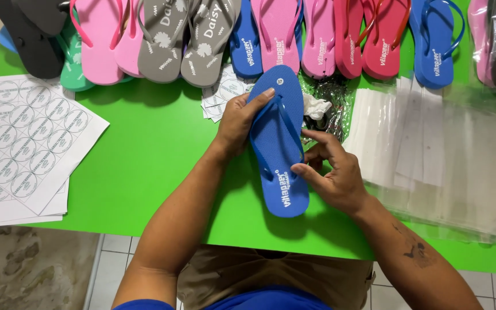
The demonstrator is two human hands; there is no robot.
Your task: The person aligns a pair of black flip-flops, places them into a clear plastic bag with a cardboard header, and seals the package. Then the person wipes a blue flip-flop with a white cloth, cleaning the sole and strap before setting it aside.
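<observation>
You have the blue flip-flop (pixel 278 140) lying sole-down on the green worktop (pixel 150 149), between your two hands. Your left hand (pixel 237 121) curls over its toe edge, thumb on top; your right hand (pixel 333 172) pinches the strap near the heel side. It looks light, bendy foam, so grip the edges, not the thin strap.

Packing workshop, flip-flop rows (pixel 271 34), sticker sheets (pixel 24 143)
</observation>
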